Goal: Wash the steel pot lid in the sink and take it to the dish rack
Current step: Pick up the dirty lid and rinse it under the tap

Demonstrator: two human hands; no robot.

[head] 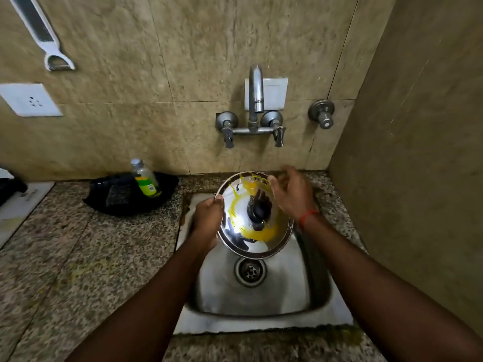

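Over the steel sink point(261, 296), centre frame, left hand point(207, 215) fingers gripped the rim of the round yellow-smeared steel pot lid point(236, 205); right hand point(291, 194) hovered, fingers spread, empty. Risk: one-edge grip, so the lid could tip and drop.

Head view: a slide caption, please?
Left hand grips a yellow-smeared steel lid over the sink; right hand open near its rim.
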